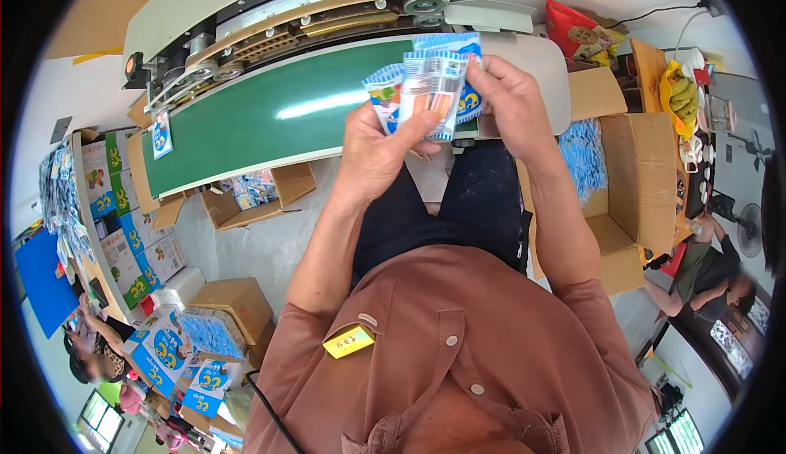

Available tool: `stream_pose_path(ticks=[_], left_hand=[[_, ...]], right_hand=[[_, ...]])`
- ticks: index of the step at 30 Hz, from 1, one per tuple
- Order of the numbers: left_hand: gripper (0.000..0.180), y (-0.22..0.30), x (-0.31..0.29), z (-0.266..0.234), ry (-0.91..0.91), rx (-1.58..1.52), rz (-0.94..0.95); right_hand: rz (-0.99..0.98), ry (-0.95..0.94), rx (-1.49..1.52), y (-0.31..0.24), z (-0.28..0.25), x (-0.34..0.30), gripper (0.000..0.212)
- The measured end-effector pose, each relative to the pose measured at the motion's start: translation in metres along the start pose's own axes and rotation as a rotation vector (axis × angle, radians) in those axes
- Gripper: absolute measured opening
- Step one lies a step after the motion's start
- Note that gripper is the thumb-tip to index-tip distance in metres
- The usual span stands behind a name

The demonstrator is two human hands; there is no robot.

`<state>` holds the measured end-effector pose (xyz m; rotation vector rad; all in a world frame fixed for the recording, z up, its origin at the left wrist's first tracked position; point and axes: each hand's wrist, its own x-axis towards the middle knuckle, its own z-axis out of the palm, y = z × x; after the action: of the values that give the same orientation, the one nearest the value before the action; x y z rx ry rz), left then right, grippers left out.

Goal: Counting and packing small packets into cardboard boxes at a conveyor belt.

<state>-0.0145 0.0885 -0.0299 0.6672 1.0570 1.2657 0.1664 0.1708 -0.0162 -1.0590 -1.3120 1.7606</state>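
Observation:
Several small snack packets with blue-and-white striped ends are fanned out between my hands, above the right part of a green conveyor belt (pixel 270 131). My left hand (pixel 372 155) is closed on them from below, its thumb pressing the front packet (pixel 430 85), whose clear window shows pinkish sticks. Another packet (pixel 383 94) sticks out to the left. My right hand (pixel 516 106) pinches the edge of the rear packet (pixel 471 103). Behind the belt stands a sealing machine (pixel 319 20) with rollers and a brown band. One packet (pixel 161 135) hangs at the belt's left end.
Below the belt, an open carton (pixel 286 185) holds packets. To my right is a large open carton (pixel 639 180) with a heap of blue striped packets (pixel 581 159). Stacked printed boxes (pixel 135 225) stand on the left. Other people (pixel 712 270) sit at the far right and left.

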Motion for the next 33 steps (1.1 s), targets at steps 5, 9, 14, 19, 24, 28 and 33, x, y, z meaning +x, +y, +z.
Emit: stream_pose_path(ticks=[5,9,14,19,24,28,33], left_hand=[[0.021,-0.005,0.003,0.011,0.132,0.082,0.047],[0.02,-0.005,0.004,0.019,0.199,0.072,0.088],[0.02,-0.005,0.002,0.015,0.225,0.041,0.12],[0.019,-0.003,-0.002,0.009,0.177,0.044,0.102],[0.019,-0.008,-0.003,0.013,0.193,0.016,0.155],[0.02,-0.011,-0.002,0.016,0.232,-0.057,0.163],[0.022,-0.013,-0.002,0.013,0.234,-0.072,0.153]], right_hand=[[-0.077,0.051,-0.075,0.016,0.005,-0.003,0.026],[-0.066,0.173,-0.051,0.017,0.017,-0.005,0.026],[-0.102,0.201,-0.031,0.015,0.02,-0.003,0.026],[0.031,0.045,0.032,0.012,0.012,-0.003,0.029],[-0.057,0.15,0.054,0.017,0.018,-0.007,0.033],[-0.093,0.301,0.149,0.03,0.03,-0.01,0.035],[-0.107,0.342,0.223,0.029,0.03,-0.011,0.034]])
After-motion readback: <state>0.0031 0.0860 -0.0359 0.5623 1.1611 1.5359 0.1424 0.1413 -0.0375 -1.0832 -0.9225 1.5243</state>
